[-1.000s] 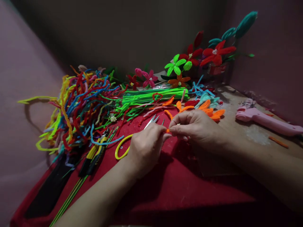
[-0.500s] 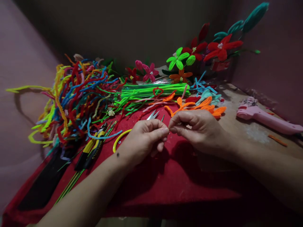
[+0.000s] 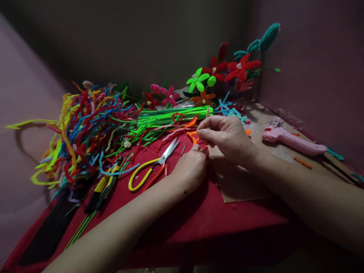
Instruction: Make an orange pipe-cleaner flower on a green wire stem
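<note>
Orange petals (image 3: pixel 194 136) lie beside the curled left hand (image 3: pixel 192 167).

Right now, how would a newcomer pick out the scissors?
On the red cloth, find the multicoloured heap of fuzzy stems at left. Right of it, past the yellow-and-black pliers, lie the scissors. Unlike the pliers, they have slightly parted silver blades and yellow and orange-red handles.

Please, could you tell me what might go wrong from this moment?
The scissors lie slightly open beside the left hand, so it might brush a blade if it moves toward them. The blue strip lies across the pliers and may be dragged along if they are lifted. The pile of strips looks tangled; pulling one could bring others.
</note>
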Motion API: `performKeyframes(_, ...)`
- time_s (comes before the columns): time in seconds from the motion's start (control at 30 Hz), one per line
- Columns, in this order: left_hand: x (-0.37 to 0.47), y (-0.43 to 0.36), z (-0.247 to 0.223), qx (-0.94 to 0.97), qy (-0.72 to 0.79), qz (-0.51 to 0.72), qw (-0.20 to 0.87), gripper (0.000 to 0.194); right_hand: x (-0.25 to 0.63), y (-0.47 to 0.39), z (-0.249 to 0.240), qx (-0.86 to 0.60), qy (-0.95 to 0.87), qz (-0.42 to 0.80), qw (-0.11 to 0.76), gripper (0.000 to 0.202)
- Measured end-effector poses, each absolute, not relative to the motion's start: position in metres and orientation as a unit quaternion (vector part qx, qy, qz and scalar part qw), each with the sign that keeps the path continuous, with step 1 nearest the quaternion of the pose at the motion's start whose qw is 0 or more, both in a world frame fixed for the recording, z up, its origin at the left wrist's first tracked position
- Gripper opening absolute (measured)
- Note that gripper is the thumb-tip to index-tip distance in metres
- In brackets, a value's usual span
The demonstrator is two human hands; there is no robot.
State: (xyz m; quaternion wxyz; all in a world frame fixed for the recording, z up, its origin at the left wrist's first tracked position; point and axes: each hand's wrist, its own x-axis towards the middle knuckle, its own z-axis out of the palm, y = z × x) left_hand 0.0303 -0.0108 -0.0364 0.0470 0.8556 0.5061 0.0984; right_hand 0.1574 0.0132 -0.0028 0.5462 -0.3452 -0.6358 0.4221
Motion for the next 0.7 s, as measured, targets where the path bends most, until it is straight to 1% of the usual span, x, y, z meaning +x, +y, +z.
performKeyframes(0.17,0.039,-0.013,-0.03,0.855,0.517,0.003,0.037,0.021,0.158,0.016,-0.004,-0.343,-0.63,0.434,0.545,0.005)
performKeyframes(0.33,0.035,-0.031,-0.02,0.863,0.492,-0.024,0.113,0.021,0.158,0.018,-0.005,-0.341,-0.623,0.457,0.536,0.004)
performKeyframes(0.43,0.034,-0.042,-0.015,0.861,0.482,-0.014,0.162,0.018,0.157,0.019,-0.007,-0.336,-0.615,0.475,0.532,0.004)
performKeyframes(0.5,0.034,-0.046,-0.014,0.858,0.481,0.004,0.179,0.02,0.157,0.02,-0.008,-0.334,-0.613,0.48,0.532,0.004)
performKeyframes(0.53,0.034,-0.048,-0.015,0.859,0.477,0.014,0.183,0.02,0.157,0.02,-0.009,-0.333,-0.614,0.48,0.531,0.004)
performKeyframes(0.63,0.034,-0.048,-0.019,0.873,0.449,0.051,0.186,0.011,0.156,0.022,-0.012,-0.334,-0.621,0.476,0.526,0.005)
performKeyframes(0.7,0.033,-0.047,-0.023,0.886,0.425,0.07,0.17,0.015,0.156,0.024,-0.014,-0.334,-0.624,0.475,0.522,0.006)
